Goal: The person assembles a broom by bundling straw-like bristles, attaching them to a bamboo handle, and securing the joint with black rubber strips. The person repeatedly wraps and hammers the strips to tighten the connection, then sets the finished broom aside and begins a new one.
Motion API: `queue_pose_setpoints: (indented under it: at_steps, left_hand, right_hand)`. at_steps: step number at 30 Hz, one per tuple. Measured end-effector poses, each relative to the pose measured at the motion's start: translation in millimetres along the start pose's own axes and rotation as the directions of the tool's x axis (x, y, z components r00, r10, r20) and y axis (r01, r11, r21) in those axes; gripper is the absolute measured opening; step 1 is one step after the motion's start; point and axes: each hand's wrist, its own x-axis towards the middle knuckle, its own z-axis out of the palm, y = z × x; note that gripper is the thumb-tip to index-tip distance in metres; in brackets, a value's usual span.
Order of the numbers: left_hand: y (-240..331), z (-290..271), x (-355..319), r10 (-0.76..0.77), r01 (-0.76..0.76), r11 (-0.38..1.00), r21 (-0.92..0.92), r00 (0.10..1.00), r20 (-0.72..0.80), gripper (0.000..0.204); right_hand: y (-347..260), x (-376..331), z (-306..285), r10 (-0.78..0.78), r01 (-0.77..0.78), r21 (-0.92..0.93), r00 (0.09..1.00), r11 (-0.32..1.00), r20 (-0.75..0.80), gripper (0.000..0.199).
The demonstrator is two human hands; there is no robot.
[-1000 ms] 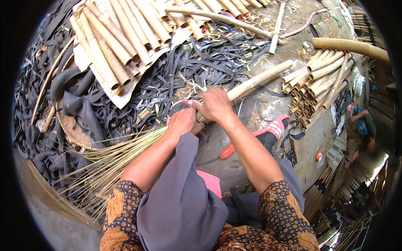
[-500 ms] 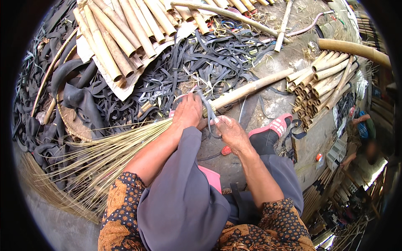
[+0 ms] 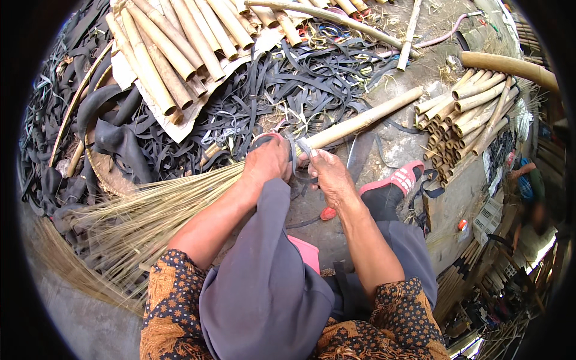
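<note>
My left hand (image 3: 264, 162) is closed around the neck of a broom, where the pale straw bristles (image 3: 150, 222) meet a long bamboo handle (image 3: 366, 119). The bristles fan out to the lower left and the handle runs up to the right. Just right of it, my right hand (image 3: 330, 174) pinches a thin black rubber strip (image 3: 303, 153) that loops from the broom's neck. Both forearms come up from patterned sleeves, with a grey cloth (image 3: 264, 288) hanging between them.
A heap of black rubber strips (image 3: 270, 84) covers the ground ahead. Long bamboo poles (image 3: 174, 48) lie stacked at the upper left, short bamboo pieces (image 3: 468, 102) at the right. A red and white sandal (image 3: 396, 180) and a red-handled tool (image 3: 327, 213) lie by my right arm.
My right hand has drawn back from the broom's neck toward me, pulling the black strip. The left hand keeps its grip, and the broom has shifted slightly.
</note>
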Motion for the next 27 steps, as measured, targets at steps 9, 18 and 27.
queue_pose_setpoints:
  at_steps: [9, 18, 27]
  left_hand:
    - [-3.5, 22.8, 8.4, -0.075, 0.1, 0.981, 0.166, 0.985, -0.155, 0.024]
    - [-5.3, -13.4, 10.5, -0.126, 0.126, 0.99, -0.059, 0.992, 0.012, 0.04]
    - [-26.7, -24.6, 25.6, 0.31, 0.407, 0.559, -0.722, 0.706, 0.637, 0.054]
  right_hand:
    - [7.8, -41.4, 16.3, -0.19, 0.189, -0.116, 0.982, 0.975, 0.001, 0.036]
    - [59.9, -101.0, -23.2, -0.228, 0.206, -0.321, 0.973, 0.925, -0.032, 0.037]
    - [96.1, -32.7, -34.4, -0.218, 0.21, -0.137, 0.975, 0.968, -0.043, 0.031]
